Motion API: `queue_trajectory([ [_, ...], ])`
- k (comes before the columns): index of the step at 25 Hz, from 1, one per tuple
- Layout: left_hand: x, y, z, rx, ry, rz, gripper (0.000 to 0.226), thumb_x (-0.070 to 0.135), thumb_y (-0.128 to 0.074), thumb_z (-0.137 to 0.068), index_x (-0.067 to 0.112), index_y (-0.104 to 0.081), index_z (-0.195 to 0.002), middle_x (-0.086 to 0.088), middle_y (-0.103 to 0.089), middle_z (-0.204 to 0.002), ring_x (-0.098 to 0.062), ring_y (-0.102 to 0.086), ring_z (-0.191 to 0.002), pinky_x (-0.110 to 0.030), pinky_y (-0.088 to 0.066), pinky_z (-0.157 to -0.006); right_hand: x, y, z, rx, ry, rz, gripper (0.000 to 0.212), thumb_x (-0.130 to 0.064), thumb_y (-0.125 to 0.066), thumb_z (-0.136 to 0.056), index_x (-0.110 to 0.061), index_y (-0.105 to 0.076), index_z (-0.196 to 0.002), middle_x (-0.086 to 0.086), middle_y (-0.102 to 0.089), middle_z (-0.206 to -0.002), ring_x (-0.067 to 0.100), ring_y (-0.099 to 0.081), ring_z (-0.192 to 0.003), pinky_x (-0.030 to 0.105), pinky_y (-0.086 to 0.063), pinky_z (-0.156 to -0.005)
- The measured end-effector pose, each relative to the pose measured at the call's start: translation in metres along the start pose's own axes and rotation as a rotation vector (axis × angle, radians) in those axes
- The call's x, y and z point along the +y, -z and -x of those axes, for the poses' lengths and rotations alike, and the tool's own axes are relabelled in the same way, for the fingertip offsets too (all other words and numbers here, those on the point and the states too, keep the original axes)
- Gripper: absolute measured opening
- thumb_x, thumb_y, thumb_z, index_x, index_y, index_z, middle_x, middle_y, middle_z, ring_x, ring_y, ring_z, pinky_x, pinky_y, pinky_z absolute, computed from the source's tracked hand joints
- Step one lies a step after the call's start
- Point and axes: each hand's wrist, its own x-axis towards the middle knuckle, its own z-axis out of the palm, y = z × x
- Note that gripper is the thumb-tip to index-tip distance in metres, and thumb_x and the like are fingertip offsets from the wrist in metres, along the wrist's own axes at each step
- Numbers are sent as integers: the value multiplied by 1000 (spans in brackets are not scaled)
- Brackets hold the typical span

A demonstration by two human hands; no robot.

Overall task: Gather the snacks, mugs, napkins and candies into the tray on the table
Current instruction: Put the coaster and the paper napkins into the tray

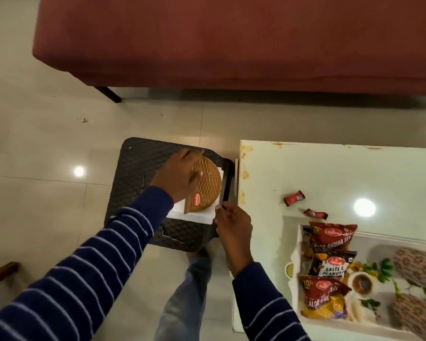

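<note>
On a black woven stool [135, 166] lies a stack of white napkins [197, 217] under a round brown lattice disc with a red label [208, 185]. My left hand [180, 177] grips that disc and tilts it up off the stack. The fingertips of my right hand [233, 226] pinch the stack's right edge. The white tray [389, 238] on the table holds three snack packets [332, 237] [333, 265] [322, 300] and two patterned mugs [416, 264] [413, 315] lying on their sides. Two red candies [294, 197] [315, 214] lie on the table beyond the tray.
The pale glass-topped table [330, 168] stands right of the stool, its left edge close to my right hand. A maroon sofa [231, 40] fills the far side. Tiled floor [47, 143] surrounds the stool; my leg in jeans [190, 286] is below.
</note>
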Motion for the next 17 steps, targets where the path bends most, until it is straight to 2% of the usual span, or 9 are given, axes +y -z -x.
queue_trajectory([
  [3, -19, 1, -20, -32, -41, -91, 52, 23, -57, -93, 19, -41, -143, -4, -43, -141, -24, -44, -128, -42, -48, -101, 5, -25, -13, 43, -36, -9, 25, -40, -64, -91, -25, -68, -110, -9, -72, -101, 10, -68, -91, 35, -59, -88],
  [6, -34, 3, -30, -81, -52, -7, 38, 22, -57, -94, 19, -54, -132, -2, -52, -127, -19, -50, -115, -41, -51, -94, 3, -35, -16, 29, -29, -28, 20, -42, -64, -91, -28, -68, -105, -13, -72, -98, 7, -69, -87, 25, -58, -80],
  [9, -44, 16, -30, -15, -108, -5, 25, 23, -59, -93, 16, -63, -116, -2, -55, -119, -20, -48, -112, -38, -48, -92, -8, -41, -10, -5, -34, -121, 18, -37, -66, -91, -22, -71, -99, -8, -74, -92, 9, -71, -85, 19, -55, -75],
  [11, -53, 35, -26, -16, -134, 8, 23, 28, -61, -92, 16, -64, -111, -4, -56, -122, -22, -47, -114, -37, -45, -93, -18, -43, -1, -36, -15, -149, 21, -38, -68, -89, -21, -69, -103, -5, -75, -93, 10, -71, -87, 22, -57, -77],
  [13, -61, 57, -19, -102, -155, 79, 33, 42, -55, -89, 19, -63, -111, -2, -58, -124, -19, -51, -114, -36, -45, -92, -31, -38, 14, -81, -14, -197, 31, -38, -69, -88, -28, -57, -114, -3, -74, -93, 8, -71, -86, 17, -55, -71],
  [15, -62, 80, -11, -195, -160, 152, 43, 53, -49, -85, 22, -61, -112, 3, -62, -122, -3, -55, -109, -28, -48, -92, -44, -27, 30, -156, -42, -262, 47, -38, -70, -87, -34, -43, -125, 0, -72, -90, 4, -70, -86, 12, -53, -65],
  [17, -56, 101, -1, -246, -194, 172, 42, 53, -50, -85, 21, -63, -110, 7, -65, -115, 8, -55, -105, -9, -44, -87, -52, -16, 43, -247, -27, -280, 53, -38, -70, -86, -36, -42, -131, 2, -72, -86, 6, -70, -88, 15, -56, -70],
])
